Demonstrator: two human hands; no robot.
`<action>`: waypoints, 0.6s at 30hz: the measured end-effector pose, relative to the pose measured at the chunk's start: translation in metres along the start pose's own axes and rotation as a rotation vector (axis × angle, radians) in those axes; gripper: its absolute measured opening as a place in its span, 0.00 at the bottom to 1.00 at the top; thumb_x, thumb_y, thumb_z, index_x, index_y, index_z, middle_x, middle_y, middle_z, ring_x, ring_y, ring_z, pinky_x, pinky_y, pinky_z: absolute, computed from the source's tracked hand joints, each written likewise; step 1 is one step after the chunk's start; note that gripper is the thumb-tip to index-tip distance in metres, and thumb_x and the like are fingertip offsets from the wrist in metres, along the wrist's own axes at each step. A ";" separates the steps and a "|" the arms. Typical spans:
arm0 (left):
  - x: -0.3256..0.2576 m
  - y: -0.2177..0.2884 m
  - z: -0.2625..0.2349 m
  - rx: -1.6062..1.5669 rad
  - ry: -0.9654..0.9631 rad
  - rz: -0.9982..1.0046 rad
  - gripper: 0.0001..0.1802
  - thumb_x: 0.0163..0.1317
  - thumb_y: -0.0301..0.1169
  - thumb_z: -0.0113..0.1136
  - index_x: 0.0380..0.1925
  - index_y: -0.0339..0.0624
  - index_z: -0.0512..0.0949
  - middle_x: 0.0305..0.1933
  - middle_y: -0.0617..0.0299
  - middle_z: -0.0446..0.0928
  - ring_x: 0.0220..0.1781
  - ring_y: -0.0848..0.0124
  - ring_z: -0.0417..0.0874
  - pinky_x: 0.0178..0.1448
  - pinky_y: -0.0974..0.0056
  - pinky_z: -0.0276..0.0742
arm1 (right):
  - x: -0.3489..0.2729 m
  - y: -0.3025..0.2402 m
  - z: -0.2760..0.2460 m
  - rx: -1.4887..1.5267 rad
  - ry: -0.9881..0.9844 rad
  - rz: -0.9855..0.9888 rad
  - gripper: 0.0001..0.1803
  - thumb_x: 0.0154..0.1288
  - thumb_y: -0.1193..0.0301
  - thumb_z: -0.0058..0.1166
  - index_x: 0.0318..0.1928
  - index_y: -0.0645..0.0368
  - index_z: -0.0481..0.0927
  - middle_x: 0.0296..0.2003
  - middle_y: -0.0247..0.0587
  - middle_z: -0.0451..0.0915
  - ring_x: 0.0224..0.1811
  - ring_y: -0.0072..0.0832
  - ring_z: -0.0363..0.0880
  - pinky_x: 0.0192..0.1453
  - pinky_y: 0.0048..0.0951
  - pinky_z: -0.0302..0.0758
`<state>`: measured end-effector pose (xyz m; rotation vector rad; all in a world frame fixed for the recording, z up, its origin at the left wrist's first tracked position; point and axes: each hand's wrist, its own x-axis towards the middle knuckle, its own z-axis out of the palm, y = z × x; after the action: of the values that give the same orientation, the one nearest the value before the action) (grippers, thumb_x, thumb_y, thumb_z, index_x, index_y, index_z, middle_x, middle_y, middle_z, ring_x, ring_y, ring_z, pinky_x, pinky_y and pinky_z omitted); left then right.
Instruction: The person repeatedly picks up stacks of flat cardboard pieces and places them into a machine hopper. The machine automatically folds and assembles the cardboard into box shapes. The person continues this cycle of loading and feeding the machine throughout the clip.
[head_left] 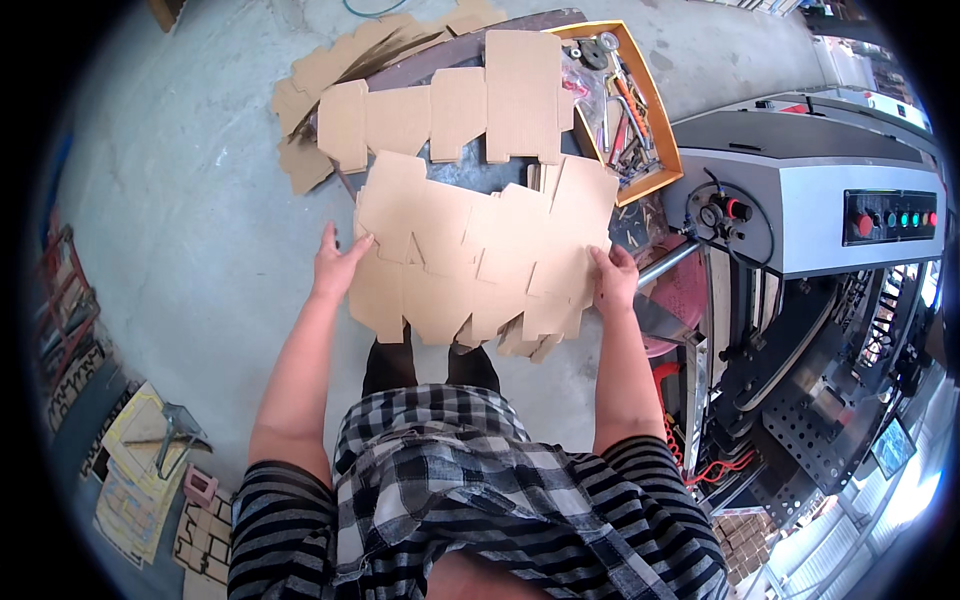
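Note:
In front of me is a loose stack of flat, die-cut brown cardboard box blanks [440, 230], with notched flaps along its edges. The sheets are fanned unevenly, and several stick out at the lower right. At the stack's left edge is my left hand [340, 262], fingers spread and thumb tip against the cardboard. My right hand [614, 278] is at the right edge, its thumb over the sheets and its fingers bent beside them. Just beyond lies another pile of cardboard blanks [400, 115] on a dark table [475, 178].
A yellow-orange tray [672, 178] of tools stands at the far right of the table. Close on my right is a grey machine [810, 215] with a button panel [890, 217], a metal bar and red hoses. More cardboard [305, 85] lies at the far left. Flat boards [135, 480] lean at lower left.

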<state>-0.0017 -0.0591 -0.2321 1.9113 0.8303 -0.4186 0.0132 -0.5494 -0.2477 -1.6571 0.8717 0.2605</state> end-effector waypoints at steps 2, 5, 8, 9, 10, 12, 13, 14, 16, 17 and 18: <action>0.003 0.009 0.005 -0.231 -0.167 -0.079 0.40 0.58 0.37 0.64 0.66 0.34 0.57 0.63 0.50 0.67 0.64 0.63 0.69 0.65 0.60 0.66 | 0.009 -0.011 0.016 0.024 -0.003 0.097 0.43 0.48 0.68 0.73 0.60 0.75 0.63 0.49 0.51 0.77 0.48 0.34 0.78 0.53 0.32 0.75; 0.000 0.022 0.016 -0.482 -0.281 -0.079 0.39 0.59 0.34 0.64 0.67 0.37 0.56 0.63 0.54 0.68 0.62 0.66 0.71 0.63 0.62 0.69 | 0.007 -0.058 0.030 0.000 -0.166 0.505 0.40 0.47 0.68 0.73 0.58 0.71 0.67 0.50 0.49 0.77 0.50 0.37 0.78 0.55 0.36 0.75; -0.002 0.012 0.024 -0.503 -0.281 -0.049 0.39 0.59 0.31 0.63 0.67 0.40 0.56 0.62 0.57 0.68 0.62 0.67 0.71 0.63 0.62 0.68 | 0.010 -0.049 0.026 0.048 -0.256 0.379 0.39 0.48 0.70 0.72 0.58 0.70 0.66 0.52 0.49 0.76 0.51 0.36 0.77 0.56 0.36 0.75; -0.004 0.008 0.024 -0.480 -0.282 -0.035 0.39 0.59 0.31 0.64 0.68 0.40 0.56 0.62 0.57 0.68 0.62 0.68 0.70 0.63 0.62 0.68 | 0.003 -0.042 0.024 0.120 -0.243 0.315 0.37 0.48 0.74 0.71 0.58 0.69 0.67 0.51 0.48 0.77 0.51 0.37 0.78 0.57 0.37 0.75; -0.003 0.005 0.023 -0.459 -0.280 -0.016 0.39 0.59 0.30 0.64 0.68 0.41 0.56 0.62 0.58 0.68 0.62 0.68 0.70 0.64 0.62 0.68 | -0.005 -0.041 0.025 0.125 -0.215 0.289 0.37 0.48 0.75 0.70 0.58 0.68 0.67 0.51 0.48 0.77 0.51 0.37 0.78 0.57 0.37 0.75; -0.006 -0.001 0.021 -0.466 -0.284 0.005 0.40 0.58 0.29 0.64 0.68 0.41 0.55 0.63 0.58 0.68 0.63 0.68 0.69 0.64 0.62 0.67 | -0.021 -0.043 0.025 0.134 -0.169 0.237 0.36 0.48 0.78 0.69 0.58 0.68 0.66 0.51 0.47 0.77 0.51 0.38 0.77 0.57 0.38 0.75; -0.008 0.000 0.019 -0.470 -0.287 0.017 0.40 0.58 0.29 0.64 0.68 0.41 0.54 0.63 0.59 0.67 0.63 0.68 0.69 0.65 0.62 0.67 | -0.026 -0.043 0.022 0.167 -0.189 0.211 0.36 0.48 0.79 0.68 0.58 0.67 0.66 0.51 0.47 0.77 0.51 0.38 0.77 0.57 0.38 0.75; -0.010 0.000 0.017 -0.471 -0.297 0.026 0.40 0.58 0.29 0.64 0.69 0.41 0.54 0.63 0.59 0.67 0.64 0.68 0.68 0.65 0.62 0.66 | -0.030 -0.043 0.019 0.200 -0.211 0.184 0.36 0.47 0.80 0.68 0.58 0.67 0.66 0.50 0.47 0.77 0.52 0.37 0.77 0.57 0.38 0.75; -0.015 0.003 0.012 -0.469 -0.318 0.043 0.41 0.59 0.29 0.64 0.69 0.41 0.53 0.64 0.59 0.66 0.65 0.68 0.67 0.66 0.63 0.65 | -0.040 -0.040 0.011 0.253 -0.248 0.141 0.36 0.47 0.81 0.67 0.57 0.66 0.66 0.50 0.46 0.77 0.52 0.37 0.77 0.57 0.38 0.75; -0.018 0.001 0.010 -0.445 -0.322 0.054 0.41 0.59 0.29 0.64 0.69 0.41 0.53 0.65 0.58 0.66 0.65 0.68 0.67 0.67 0.63 0.65 | -0.044 -0.037 0.006 0.271 -0.266 0.124 0.35 0.46 0.82 0.67 0.57 0.65 0.66 0.50 0.46 0.77 0.51 0.36 0.77 0.57 0.38 0.75; -0.020 -0.001 0.009 -0.421 -0.326 0.066 0.42 0.59 0.29 0.63 0.70 0.41 0.52 0.65 0.58 0.65 0.66 0.68 0.66 0.67 0.63 0.64 | -0.049 -0.033 0.002 0.289 -0.284 0.108 0.35 0.46 0.82 0.67 0.57 0.65 0.66 0.49 0.45 0.77 0.51 0.36 0.77 0.57 0.38 0.76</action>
<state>-0.0160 -0.0746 -0.2247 1.4292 0.5831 -0.4596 0.0018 -0.5266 -0.1947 -1.2706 0.7451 0.4129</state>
